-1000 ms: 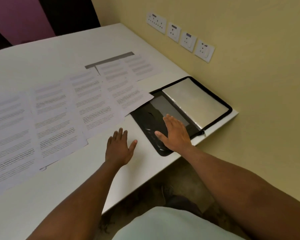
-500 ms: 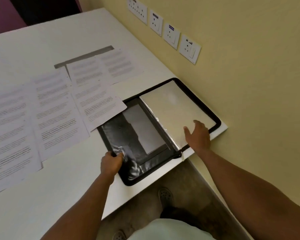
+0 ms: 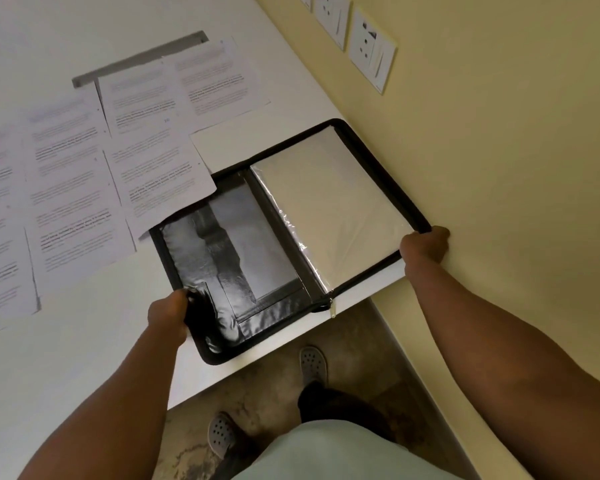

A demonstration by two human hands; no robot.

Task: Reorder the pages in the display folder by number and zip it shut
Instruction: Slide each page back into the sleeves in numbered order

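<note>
A black zip display folder (image 3: 257, 258) lies open at the table's right front corner. Its left half shows a black inner cover; its right half holds clear sleeves over a blank pale sheet (image 3: 329, 202). My left hand (image 3: 168, 315) grips the folder's near left edge. My right hand (image 3: 425, 245) grips its right edge beside the wall. The zip pull (image 3: 331, 306) hangs at the spine's near end. Several printed pages (image 3: 84, 174) are spread in overlapping rows on the table to the left; one page's corner overlaps the folder's far left corner.
The white table (image 3: 84, 358) ends just in front of the folder. A yellow wall with power sockets (image 3: 371, 46) runs close along the right. A grey slot (image 3: 136, 58) sits in the tabletop behind the pages. My feet (image 3: 312, 363) show on the floor below.
My right hand slid from the blank sheet to the folder's right edge and closed on it. My left hand keeps its grip on the left edge. The view tilted further down.
</note>
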